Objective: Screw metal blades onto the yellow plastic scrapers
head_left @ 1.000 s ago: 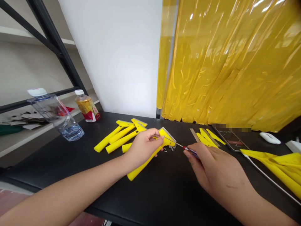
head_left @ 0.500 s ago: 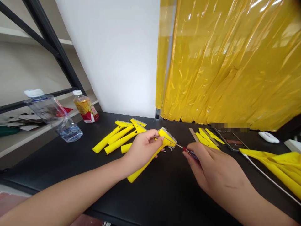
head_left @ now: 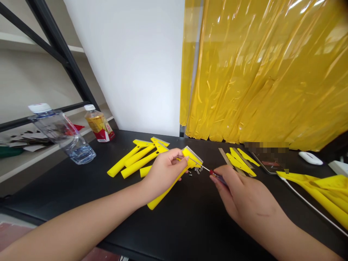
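My left hand [head_left: 167, 170] is closed around a yellow scraper [head_left: 165, 197], its head with the metal blade tilted up to the right. In my right hand [head_left: 241, 194] is a screwdriver [head_left: 213, 173] with a red and dark handle. Its thin shaft runs across the scraper's head to my left thumb and fingertips; the tip is hidden there. Small nuts and screws [head_left: 197, 170] lie on the black table just beyond the scraper. Left of my left hand, several yellow scrapers [head_left: 141, 159] with blades rest in a loose pile.
Loose yellow plates and metal blades [head_left: 239, 162] lie behind my right hand. A phone [head_left: 268, 163] with a white cable [head_left: 307, 203], a white earphone case [head_left: 310, 158] and yellow handles [head_left: 320, 188] are at the right. A clear bottle [head_left: 65, 134] and a smaller drink bottle [head_left: 99, 124] stand left.
My right hand and the screwdriver have shifted slightly left. The scraper's head has tipped a little in my left hand, which otherwise stays in place.
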`<state>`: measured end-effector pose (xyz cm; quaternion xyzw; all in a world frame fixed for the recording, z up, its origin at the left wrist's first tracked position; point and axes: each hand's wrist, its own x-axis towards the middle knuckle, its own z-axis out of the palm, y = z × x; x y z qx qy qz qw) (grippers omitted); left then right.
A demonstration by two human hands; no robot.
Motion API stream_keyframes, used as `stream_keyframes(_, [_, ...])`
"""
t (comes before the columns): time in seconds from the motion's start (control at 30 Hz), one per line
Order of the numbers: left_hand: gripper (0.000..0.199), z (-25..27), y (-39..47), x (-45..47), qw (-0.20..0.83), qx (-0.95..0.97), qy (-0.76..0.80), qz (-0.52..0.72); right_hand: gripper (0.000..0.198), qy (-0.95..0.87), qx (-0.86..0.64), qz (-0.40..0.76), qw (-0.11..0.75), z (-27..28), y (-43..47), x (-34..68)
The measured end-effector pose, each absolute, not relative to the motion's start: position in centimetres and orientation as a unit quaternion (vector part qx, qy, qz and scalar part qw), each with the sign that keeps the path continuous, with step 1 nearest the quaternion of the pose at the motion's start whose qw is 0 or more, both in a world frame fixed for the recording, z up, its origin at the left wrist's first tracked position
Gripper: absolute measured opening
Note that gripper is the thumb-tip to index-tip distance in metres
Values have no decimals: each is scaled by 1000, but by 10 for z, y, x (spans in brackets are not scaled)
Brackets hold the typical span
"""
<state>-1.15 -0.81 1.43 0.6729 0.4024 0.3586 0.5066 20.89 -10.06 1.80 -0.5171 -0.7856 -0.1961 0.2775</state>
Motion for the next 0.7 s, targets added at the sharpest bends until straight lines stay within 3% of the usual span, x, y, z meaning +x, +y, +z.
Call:
stream_keyframes(0.2, [27, 13, -7, -12, 500, 676, 401, 362, 18, -767, -532, -230, 273, 16, -98, 209])
stream_keyframes(0.33, [26, 11, -6, -12, 496, 675, 408, 363, 27, -781, -514, -246, 255, 16, -99, 207])
stream_keyframes(0.47, [26, 11, -9, -12, 488, 680, 411, 362, 14, -754, -538, -286, 246, 15, -100, 209])
stream_keyframes(0.7, [28, 11, -14, -11, 470, 698, 405, 358, 14, -756, -523, -303, 250, 19, -102, 209])
